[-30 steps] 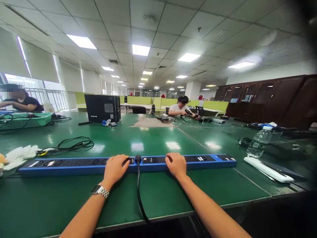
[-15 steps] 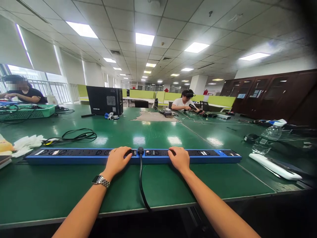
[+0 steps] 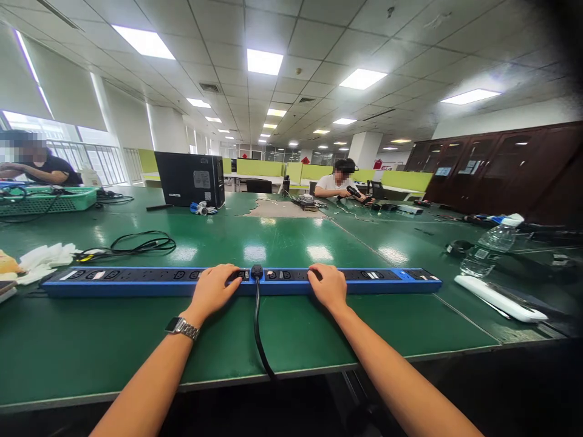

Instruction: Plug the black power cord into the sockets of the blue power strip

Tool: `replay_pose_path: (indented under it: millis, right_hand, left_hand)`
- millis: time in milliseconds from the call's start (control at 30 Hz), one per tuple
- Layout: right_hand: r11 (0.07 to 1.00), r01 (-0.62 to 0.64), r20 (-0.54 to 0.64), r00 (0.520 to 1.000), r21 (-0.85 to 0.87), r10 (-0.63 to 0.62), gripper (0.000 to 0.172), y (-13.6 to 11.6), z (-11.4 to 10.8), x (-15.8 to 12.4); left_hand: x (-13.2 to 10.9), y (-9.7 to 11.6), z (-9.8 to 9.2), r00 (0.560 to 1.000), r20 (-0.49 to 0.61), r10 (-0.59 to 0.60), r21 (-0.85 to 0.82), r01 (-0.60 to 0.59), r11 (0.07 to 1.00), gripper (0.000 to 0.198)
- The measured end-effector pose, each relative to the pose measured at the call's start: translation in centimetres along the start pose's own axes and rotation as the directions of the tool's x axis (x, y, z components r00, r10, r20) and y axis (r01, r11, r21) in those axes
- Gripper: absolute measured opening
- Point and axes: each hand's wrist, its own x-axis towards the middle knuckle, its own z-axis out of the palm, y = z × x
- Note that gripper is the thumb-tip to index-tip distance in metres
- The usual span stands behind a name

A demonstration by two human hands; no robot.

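Observation:
A long blue power strip [image 3: 136, 280] with black sockets lies across the green table [image 3: 113, 340] in front of me. My left hand [image 3: 213, 292], a metal watch on its wrist, rests on the strip just left of a black plug [image 3: 256, 271], fingers curled over the top. My right hand [image 3: 327, 286] rests on the strip to the right of the plug, fingers bent over it. The plug's black cord [image 3: 258, 331] runs toward me and drops over the table edge.
A coiled black cable [image 3: 136, 244] and white cloths [image 3: 45, 258] lie at the left. A plastic bottle [image 3: 489, 244] and white bar [image 3: 500, 298] sit right. Farther back are a black computer case [image 3: 190, 179], a green basket [image 3: 45, 200] and two seated people.
My hands stay on the strip in the same places. The view has shifted slightly, so the strip sits a little higher in the picture.

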Motion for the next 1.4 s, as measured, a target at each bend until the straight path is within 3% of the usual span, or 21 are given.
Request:
replay_pose_path:
  millis: [300,600,900,1233,1400]
  right_hand:
    - [1.000,0.021,-0.004,1.000,0.023,-0.021,0.026,-0.1,0.1,-0.5]
    - [0.995,0.096,0.054,0.994,-0.007,-0.096,0.035,-0.2,0.0,-3.2]
    - [0.980,0.184,0.160,0.972,-0.072,-0.171,0.054,-2.0,-2.2,-6.6]
    - [0.983,0.167,0.196,0.969,-0.080,-0.149,0.055,-2.4,-2.6,-6.5]
    - [0.990,0.129,0.234,0.966,-0.058,-0.112,0.053,-2.6,-3.1,-7.7]
  left_hand:
    - [-0.3,0.1,0.1,1.000,-0.013,-0.006,0.038,0.007,0.999,0.034]
    - [-1.3,0.4,0.3,0.998,0.022,-0.058,0.077,0.056,0.995,0.039]
    - [-4.8,1.7,-0.2,0.991,0.116,-0.059,0.159,0.040,0.987,0.071]
    - [-5.1,2.2,-0.6,0.984,0.150,-0.095,0.180,0.067,0.981,0.074]
    - [-8.0,3.2,-0.4,0.971,0.223,-0.090,0.140,0.060,0.988,0.061]
